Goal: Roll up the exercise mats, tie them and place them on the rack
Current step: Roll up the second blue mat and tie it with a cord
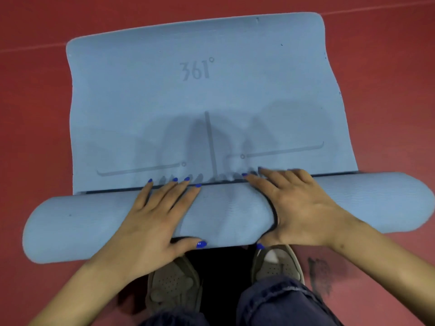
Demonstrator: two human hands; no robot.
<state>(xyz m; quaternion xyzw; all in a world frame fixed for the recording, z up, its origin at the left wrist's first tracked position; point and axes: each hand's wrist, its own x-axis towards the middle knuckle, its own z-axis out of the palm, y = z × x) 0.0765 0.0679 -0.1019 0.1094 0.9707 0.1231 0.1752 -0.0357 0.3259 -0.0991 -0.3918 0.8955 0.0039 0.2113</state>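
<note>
A light blue exercise mat (200, 95) lies on the red floor, printed with "361°" and grey alignment lines. Its near part is rolled into a thick roll (230, 215) that runs left to right across the view. My left hand (155, 217) presses flat on top of the roll left of centre, fingers straight and spread, thumb at the roll's near edge. My right hand (299, 212) presses on the roll right of centre, fingers reaching over to the flat part. A dark band (273, 211) sits around the roll beside my right hand.
The red floor (35, 109) surrounds the mat, with a pale line across its far part and a dark scuff (322, 274) at the near right. My two grey shoes (174, 283) and blue jeans (277, 302) are just behind the roll.
</note>
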